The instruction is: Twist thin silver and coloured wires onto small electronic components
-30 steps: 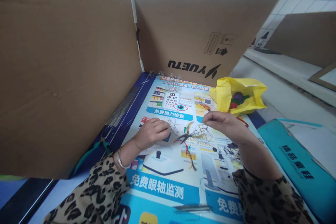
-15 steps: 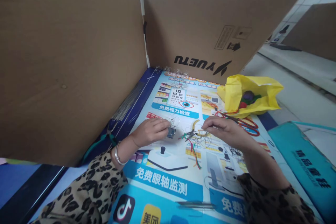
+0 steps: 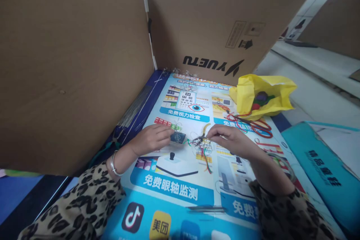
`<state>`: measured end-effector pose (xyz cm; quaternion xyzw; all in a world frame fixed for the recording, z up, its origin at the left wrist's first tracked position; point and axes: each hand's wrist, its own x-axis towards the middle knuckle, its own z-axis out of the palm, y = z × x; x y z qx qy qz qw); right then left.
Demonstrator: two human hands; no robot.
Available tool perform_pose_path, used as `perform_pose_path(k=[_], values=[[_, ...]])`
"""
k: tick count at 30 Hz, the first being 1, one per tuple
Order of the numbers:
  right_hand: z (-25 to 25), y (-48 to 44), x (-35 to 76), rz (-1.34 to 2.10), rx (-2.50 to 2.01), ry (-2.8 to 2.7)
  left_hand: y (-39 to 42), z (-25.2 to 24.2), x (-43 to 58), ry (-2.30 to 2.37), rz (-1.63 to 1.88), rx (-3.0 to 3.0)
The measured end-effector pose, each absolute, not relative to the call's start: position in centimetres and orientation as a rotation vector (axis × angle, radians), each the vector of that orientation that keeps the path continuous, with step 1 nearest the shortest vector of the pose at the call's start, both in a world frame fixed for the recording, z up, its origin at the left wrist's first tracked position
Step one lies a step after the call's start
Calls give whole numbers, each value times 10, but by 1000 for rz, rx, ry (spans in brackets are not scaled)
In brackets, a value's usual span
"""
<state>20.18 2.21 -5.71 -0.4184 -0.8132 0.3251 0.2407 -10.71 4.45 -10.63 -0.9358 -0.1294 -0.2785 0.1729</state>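
Note:
My left hand (image 3: pixel 153 138) is closed, fingertips pinched together above the poster; thin wire loops (image 3: pixel 177 123) show just beyond them, but I cannot tell what it grips. At those fingertips is a dark rectangle (image 3: pixel 178 138), printed or lying flat, I cannot tell which. My right hand (image 3: pixel 232 137) is also closed in a pinch, beside a tangle of thin silvery wire (image 3: pixel 201 143). Whatever sits between its fingers is too small to make out. Pliers with a yellow handle (image 3: pixel 207 128) lie by the tangle. Red and green wires (image 3: pixel 207 160) trail from it towards me.
Cardboard panels (image 3: pixel 225 7) stand behind and to the left. A yellow bag (image 3: pixel 247 99) with coloured balls sits back right, red-handled scissors (image 3: pixel 261 127) before it. A teal box (image 3: pixel 315 157) is at right. Thin metal rods (image 3: pixel 206 209) lie in front; more wire (image 3: pixel 188 78) lies behind.
My right hand has moved left and closer to the pliers and wire tangle. My left hand has shifted slightly left, showing more of the dark rectangle. The whole view has shifted slightly.

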Motion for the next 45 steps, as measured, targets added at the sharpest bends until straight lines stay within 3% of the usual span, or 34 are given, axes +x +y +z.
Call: perform_pose_path(k=[15, 29, 45], values=[[-66, 18, 189, 956, -1128, -2281, 37, -96, -110, -501, -605, -2679], [-70, 22, 166, 591, -942, -2341, 53, -69, -115, -301, -545, -2607], [-84, 22, 159, 670, -925, -2374, 19, -80, -111, -885, -657, -2868]])
